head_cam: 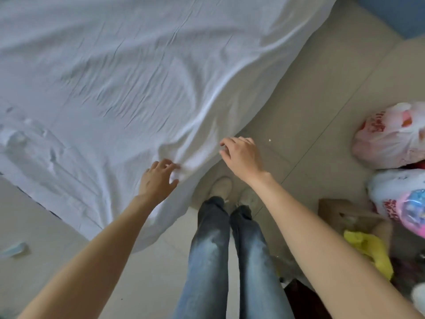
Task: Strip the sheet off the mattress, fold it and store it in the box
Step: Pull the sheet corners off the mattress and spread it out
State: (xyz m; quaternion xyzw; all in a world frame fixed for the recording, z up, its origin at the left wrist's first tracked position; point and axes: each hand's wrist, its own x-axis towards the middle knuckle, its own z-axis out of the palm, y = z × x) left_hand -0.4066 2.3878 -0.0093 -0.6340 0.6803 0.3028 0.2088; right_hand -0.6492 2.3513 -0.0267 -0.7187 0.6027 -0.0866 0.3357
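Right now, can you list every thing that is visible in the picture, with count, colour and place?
sheet: one, white, wrinkled, over the bed, corner hanging near the feet
floor: beige tiles, right and bottom left
plastic bags: two, white and pink with red print, right edge
cardboard box: one, brown, lower right, partly hidden
yellow item: one, beside the box, kind unclear
blue object: one, top right corner
small bluish item: one, on floor, left edge
jeans: blue
shoes: two, pale
left hand: fingers spread, touching the sheet
right hand: at the sheet edge, fingers loosely bent
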